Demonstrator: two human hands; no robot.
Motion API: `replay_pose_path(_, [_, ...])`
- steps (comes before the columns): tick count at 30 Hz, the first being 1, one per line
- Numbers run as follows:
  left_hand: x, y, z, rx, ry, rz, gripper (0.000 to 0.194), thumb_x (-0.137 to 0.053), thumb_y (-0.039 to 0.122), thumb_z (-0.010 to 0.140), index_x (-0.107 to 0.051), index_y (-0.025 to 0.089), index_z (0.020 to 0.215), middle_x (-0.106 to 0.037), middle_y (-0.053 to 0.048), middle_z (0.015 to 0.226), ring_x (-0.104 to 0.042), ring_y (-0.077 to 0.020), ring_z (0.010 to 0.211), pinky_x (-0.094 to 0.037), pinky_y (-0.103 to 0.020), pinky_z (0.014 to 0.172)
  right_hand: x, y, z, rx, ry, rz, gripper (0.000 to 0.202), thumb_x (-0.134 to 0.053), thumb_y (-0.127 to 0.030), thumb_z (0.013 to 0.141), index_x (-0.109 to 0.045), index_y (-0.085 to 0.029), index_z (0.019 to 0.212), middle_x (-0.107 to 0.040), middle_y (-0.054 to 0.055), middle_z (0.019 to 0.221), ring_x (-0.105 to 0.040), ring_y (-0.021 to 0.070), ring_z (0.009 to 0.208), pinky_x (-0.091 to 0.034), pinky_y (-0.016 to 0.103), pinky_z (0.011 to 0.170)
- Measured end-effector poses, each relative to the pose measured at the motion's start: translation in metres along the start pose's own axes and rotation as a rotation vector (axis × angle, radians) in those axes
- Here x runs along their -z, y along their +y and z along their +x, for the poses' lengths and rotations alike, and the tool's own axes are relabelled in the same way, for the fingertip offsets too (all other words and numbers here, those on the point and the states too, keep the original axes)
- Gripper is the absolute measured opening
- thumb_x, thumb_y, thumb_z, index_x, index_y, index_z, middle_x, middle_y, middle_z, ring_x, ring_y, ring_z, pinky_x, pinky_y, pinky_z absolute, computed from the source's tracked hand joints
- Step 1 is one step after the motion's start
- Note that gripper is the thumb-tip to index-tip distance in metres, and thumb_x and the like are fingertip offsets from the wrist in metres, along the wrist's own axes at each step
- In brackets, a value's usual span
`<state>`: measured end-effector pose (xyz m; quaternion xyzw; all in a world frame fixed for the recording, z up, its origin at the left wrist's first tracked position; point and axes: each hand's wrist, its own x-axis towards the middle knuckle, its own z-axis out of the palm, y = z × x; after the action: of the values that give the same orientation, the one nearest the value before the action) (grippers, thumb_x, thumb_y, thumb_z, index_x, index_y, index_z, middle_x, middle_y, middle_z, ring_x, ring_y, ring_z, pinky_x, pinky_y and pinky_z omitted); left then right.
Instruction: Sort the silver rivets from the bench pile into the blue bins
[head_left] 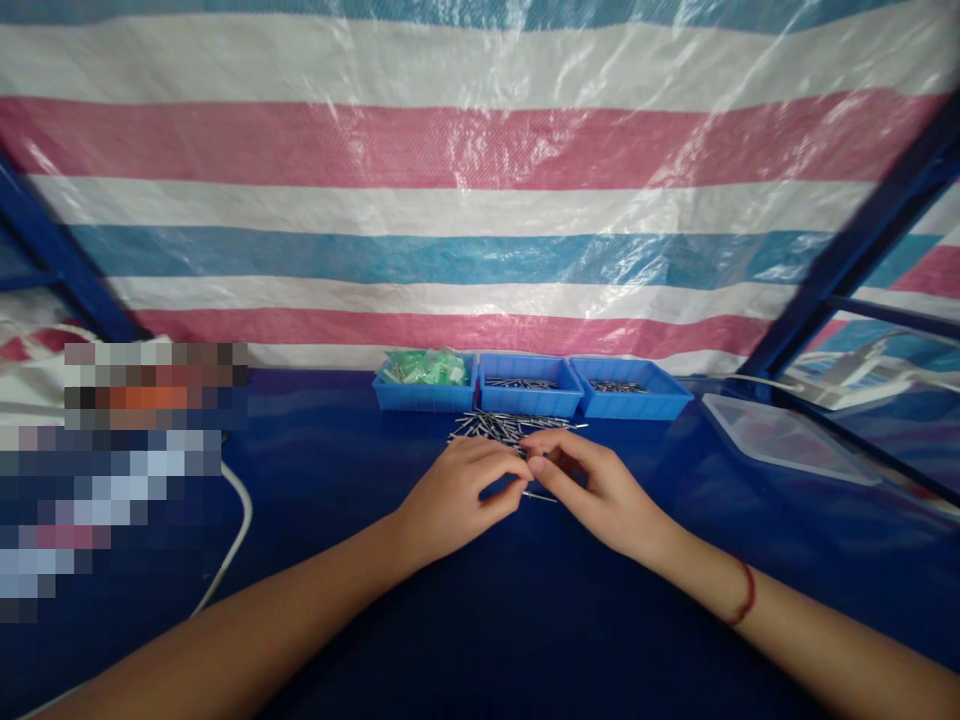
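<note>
My left hand (461, 490) and my right hand (600, 490) meet over the dark blue tabletop, fingertips almost touching. Thumb and forefinger of each are drawn together in a pinch. What sits between the fingertips is too small and covered to make out. Just behind them lies a loose pile of thin metal blind rivets (491, 425), silver and dark, partly hidden by my hands. A single blind rivet (541, 496) shows below the fingertips, one end near my left thumb; I cannot tell whether it is held or lying on the table.
Behind the pile stand three blue bins in a row: a left bin (424, 398) with green-and-clear plastic packets (426, 368), then a middle bin (531, 402) and a right bin (637, 404), both holding rivets. A translucent lid (780, 440) lies right; a white cable (244, 510) runs left.
</note>
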<state>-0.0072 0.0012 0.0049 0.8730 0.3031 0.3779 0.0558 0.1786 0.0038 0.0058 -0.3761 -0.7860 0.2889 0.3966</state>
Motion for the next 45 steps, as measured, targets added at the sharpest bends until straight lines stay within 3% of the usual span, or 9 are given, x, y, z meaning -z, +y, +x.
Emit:
replay_pose_path(5, [0.000, 0.000, -0.001, -0.034, -0.094, 0.020, 0.012, -0.049, 0.018, 0.087, -0.061, 0.021, 0.088, -0.068, -0.001, 0.085, -0.062, -0.0137, 0.081, -0.043, -0.027, 0.077, 0.001, 0.000, 0.001, 0.037, -0.016, 0.063, 0.020, -0.051, -0.031, 0.088, -0.063, -0.019, 0.098, -0.066, 0.006, 0.089, -0.063, 0.0155, 0.076, -0.053, 0.028, 0.066])
replay_pose_path(13, [-0.001, -0.001, -0.003, -0.070, -0.120, 0.039, 0.012, -0.048, 0.015, 0.087, -0.059, 0.020, 0.090, -0.067, -0.001, 0.086, -0.061, -0.0142, 0.079, -0.042, -0.028, 0.076, 0.002, -0.004, 0.002, 0.038, -0.046, 0.124, 0.018, -0.051, -0.030, 0.088, -0.064, -0.021, 0.096, -0.065, 0.005, 0.090, -0.062, 0.0163, 0.080, -0.053, 0.031, 0.068])
replay_pose_path(21, [0.001, 0.000, -0.001, -0.060, -0.076, 0.033, 0.014, -0.047, 0.014, 0.087, -0.059, 0.022, 0.089, -0.067, 0.000, 0.089, -0.062, -0.0129, 0.082, -0.042, -0.026, 0.076, 0.006, -0.011, 0.003, 0.015, -0.048, 0.177, 0.016, -0.052, -0.032, 0.087, -0.062, -0.019, 0.085, -0.061, 0.003, 0.081, -0.058, 0.0144, 0.074, -0.050, 0.028, 0.065])
replay_pose_path(26, [-0.002, -0.002, -0.003, 0.007, -0.026, 0.003, 0.007, -0.054, 0.016, 0.083, -0.051, 0.021, 0.087, -0.066, 0.003, 0.080, -0.063, -0.0131, 0.073, -0.043, -0.028, 0.073, 0.001, -0.007, 0.001, 0.012, -0.056, 0.232, 0.014, -0.057, -0.031, 0.083, -0.061, -0.019, 0.090, -0.060, 0.003, 0.082, -0.057, 0.0127, 0.067, -0.049, 0.028, 0.060])
replay_pose_path(33, [-0.005, -0.002, -0.005, 0.094, -0.003, -0.127, 0.033, -0.056, 0.021, 0.082, -0.040, 0.021, 0.110, -0.066, 0.000, 0.085, -0.065, -0.0155, 0.080, -0.047, -0.031, 0.078, -0.002, -0.001, 0.001, 0.047, -0.037, 0.192, 0.010, -0.059, -0.027, 0.082, -0.062, -0.019, 0.084, -0.061, 0.005, 0.084, -0.058, 0.0147, 0.072, -0.048, 0.029, 0.063])
replay_pose_path(37, [-0.006, -0.004, -0.004, 0.167, 0.058, -0.162, 0.043, -0.058, 0.019, 0.080, -0.035, 0.021, 0.117, -0.064, 0.000, 0.084, -0.064, -0.0155, 0.080, -0.048, -0.032, 0.081, -0.001, -0.002, 0.001, 0.056, -0.005, 0.127, 0.010, -0.055, -0.027, 0.085, -0.060, -0.019, 0.087, -0.058, 0.002, 0.077, -0.053, 0.0119, 0.062, -0.045, 0.026, 0.055])
replay_pose_path(40, [-0.007, -0.006, -0.004, 0.193, 0.109, -0.193, 0.041, -0.058, 0.018, 0.081, -0.037, 0.021, 0.116, -0.063, -0.001, 0.084, -0.063, -0.0147, 0.079, -0.049, -0.031, 0.079, 0.000, -0.004, -0.001, 0.156, 0.024, -0.011, 0.008, -0.051, -0.022, 0.087, -0.057, -0.019, 0.090, -0.055, 0.001, 0.074, -0.050, 0.0107, 0.060, -0.043, 0.024, 0.054])
replay_pose_path(45, [-0.007, -0.008, -0.004, 0.210, 0.127, -0.161, 0.036, -0.059, 0.017, 0.080, -0.042, 0.022, 0.111, -0.062, -0.001, 0.086, -0.062, -0.0152, 0.082, -0.049, -0.031, 0.078, 0.007, -0.008, -0.002, 0.379, -0.006, -0.208, 0.010, -0.051, -0.015, 0.086, -0.056, -0.019, 0.094, -0.057, 0.005, 0.088, -0.054, 0.0129, 0.074, -0.045, 0.026, 0.064])
